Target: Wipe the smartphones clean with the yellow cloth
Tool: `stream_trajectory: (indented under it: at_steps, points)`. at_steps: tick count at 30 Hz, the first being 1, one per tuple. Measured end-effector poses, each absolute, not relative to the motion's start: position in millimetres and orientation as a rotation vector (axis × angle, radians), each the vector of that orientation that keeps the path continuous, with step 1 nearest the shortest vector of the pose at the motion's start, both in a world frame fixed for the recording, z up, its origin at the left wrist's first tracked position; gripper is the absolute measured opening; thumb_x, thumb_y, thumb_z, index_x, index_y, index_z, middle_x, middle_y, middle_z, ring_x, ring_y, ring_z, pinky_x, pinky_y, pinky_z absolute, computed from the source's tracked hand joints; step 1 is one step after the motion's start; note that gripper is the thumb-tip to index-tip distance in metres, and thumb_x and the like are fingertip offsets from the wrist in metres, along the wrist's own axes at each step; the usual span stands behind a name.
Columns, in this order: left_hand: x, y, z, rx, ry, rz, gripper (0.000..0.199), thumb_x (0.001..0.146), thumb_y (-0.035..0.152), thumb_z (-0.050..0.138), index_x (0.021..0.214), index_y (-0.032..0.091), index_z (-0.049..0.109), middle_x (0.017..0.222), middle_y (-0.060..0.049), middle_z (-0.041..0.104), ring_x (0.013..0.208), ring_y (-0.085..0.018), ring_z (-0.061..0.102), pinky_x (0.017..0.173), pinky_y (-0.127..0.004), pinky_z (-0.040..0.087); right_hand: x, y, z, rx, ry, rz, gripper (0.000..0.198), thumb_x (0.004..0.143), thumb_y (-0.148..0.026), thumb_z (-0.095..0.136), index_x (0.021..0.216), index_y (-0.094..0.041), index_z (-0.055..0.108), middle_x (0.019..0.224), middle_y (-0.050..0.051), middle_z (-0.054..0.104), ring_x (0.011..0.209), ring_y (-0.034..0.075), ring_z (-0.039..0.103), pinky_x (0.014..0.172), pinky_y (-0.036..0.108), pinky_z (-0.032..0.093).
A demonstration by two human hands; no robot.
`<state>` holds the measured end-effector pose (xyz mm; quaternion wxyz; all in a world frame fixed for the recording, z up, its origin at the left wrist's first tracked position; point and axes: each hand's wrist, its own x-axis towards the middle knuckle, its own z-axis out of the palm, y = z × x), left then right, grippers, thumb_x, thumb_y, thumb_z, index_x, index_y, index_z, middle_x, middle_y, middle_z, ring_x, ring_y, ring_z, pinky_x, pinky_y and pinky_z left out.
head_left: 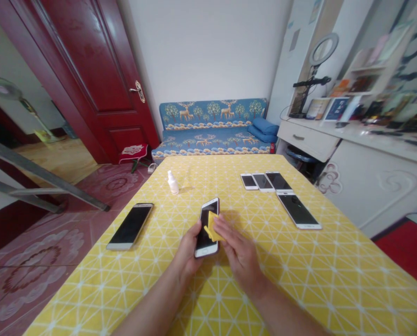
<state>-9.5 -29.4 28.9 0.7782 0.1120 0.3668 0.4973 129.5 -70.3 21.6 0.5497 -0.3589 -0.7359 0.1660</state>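
Note:
A white-framed smartphone (204,243) with a dark screen is held by my left hand (189,248), which grips its lower left side. The phone is tilted up a little over the table. Pinched in the fingers of my right hand (239,254) is a folded yellow cloth (212,227), pressed against the middle of the screen. Left of my hands lies a larger gold-edged phone (130,227), screen up. Beyond them stands a small white spray bottle (172,182).
On the right of the yellow-patterned table (281,289) lie several phones, among them a large white one (299,211) and a small one (248,181). A blue sofa (208,135) stands behind the far edge. To the right is a white dresser (309,140) with a ring light (323,49).

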Motion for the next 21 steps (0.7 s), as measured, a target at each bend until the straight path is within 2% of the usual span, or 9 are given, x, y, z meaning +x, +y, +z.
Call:
stream_trajectory:
  at_steps: [3, 7, 10, 12, 14, 16, 18, 21]
  points:
    - [-10, -30, 22, 0.425, 0.762, 1.108, 0.011, 0.082, 0.017, 0.060, 0.090, 0.013, 0.066, 0.071, -0.004, 0.070, 0.059, -0.015, 0.065, 0.057, -0.023, 0.051, 129, -71, 21, -0.756, -1.808, 0.349, 0.047, 0.094, -0.009, 0.036, 0.134, -0.027, 0.051, 0.138, 0.004, 0.053, 0.134, 0.020, 0.040, 0.109, 0.045, 0.040]
    - [-13, -32, 20, 0.613, 0.806, 1.049, 0.027, 0.080, 0.017, 0.063, 0.107, 0.017, 0.066, 0.090, -0.004, 0.073, 0.075, -0.016, 0.067, 0.067, -0.022, 0.051, 136, -62, 16, -0.837, -1.739, 0.281, 0.046, 0.094, -0.010, 0.035, 0.131, -0.028, 0.054, 0.138, 0.003, 0.053, 0.136, 0.021, 0.039, 0.111, 0.049, 0.037]
    - [-11, -37, 27, 0.640, 0.854, 0.928, 0.031, 0.080, 0.017, 0.064, 0.111, 0.018, 0.067, 0.097, -0.005, 0.072, 0.080, -0.015, 0.067, 0.067, -0.019, 0.050, 145, -54, 14, -0.964, -1.541, 0.280, 0.040, 0.095, -0.017, 0.038, 0.129, -0.029, 0.057, 0.137, 0.004, 0.054, 0.133, 0.022, 0.043, 0.111, 0.051, 0.035]
    - [-9, -41, 33, 0.636, 0.795, 0.834, 0.031, 0.081, 0.020, 0.064, 0.112, 0.018, 0.067, 0.090, -0.006, 0.072, 0.070, -0.013, 0.065, 0.058, -0.016, 0.047, 149, -51, 14, -1.027, -1.376, 0.327, 0.038, 0.096, -0.022, 0.041, 0.130, -0.027, 0.055, 0.135, 0.006, 0.056, 0.127, 0.023, 0.049, 0.108, 0.050, 0.039]
    - [-8, -45, 38, 0.605, 0.676, 0.691, 0.032, 0.084, 0.032, 0.061, 0.110, 0.015, 0.067, 0.078, -0.006, 0.069, 0.049, -0.008, 0.056, 0.042, -0.015, 0.037, 150, -50, 14, -1.089, -1.241, 0.384, 0.037, 0.095, -0.028, 0.044, 0.129, -0.024, 0.056, 0.126, 0.009, 0.063, 0.118, 0.024, 0.058, 0.102, 0.048, 0.045]
    - [-8, -48, 40, 0.530, 0.526, 0.541, 0.047, 0.086, 0.050, 0.053, 0.107, 0.011, 0.067, 0.077, -0.009, 0.067, 0.040, -0.005, 0.044, 0.032, -0.015, 0.025, 149, -51, 14, -1.161, -1.169, 0.432, 0.036, 0.094, -0.033, 0.045, 0.125, -0.022, 0.060, 0.111, 0.009, 0.070, 0.105, 0.024, 0.065, 0.094, 0.046, 0.052]
    - [-10, -50, 40, 0.455, 0.396, 0.471, 0.060, 0.085, 0.060, 0.046, 0.108, 0.008, 0.065, 0.088, -0.014, 0.066, 0.046, -0.006, 0.048, 0.032, -0.015, 0.023, 148, -51, 13, -1.224, -1.152, 0.470, 0.036, 0.094, -0.036, 0.045, 0.123, -0.021, 0.062, 0.102, 0.008, 0.072, 0.098, 0.024, 0.067, 0.088, 0.044, 0.055]
    - [-14, -49, 37, 0.431, 0.311, 0.510, 0.055, 0.086, 0.054, 0.049, 0.113, 0.008, 0.061, 0.100, -0.017, 0.064, 0.068, -0.015, 0.060, 0.038, -0.014, 0.030, 147, -47, 11, -1.238, -1.191, 0.471, 0.038, 0.094, -0.038, 0.046, 0.124, -0.021, 0.061, 0.112, 0.008, 0.070, 0.107, 0.025, 0.063, 0.093, 0.043, 0.052]
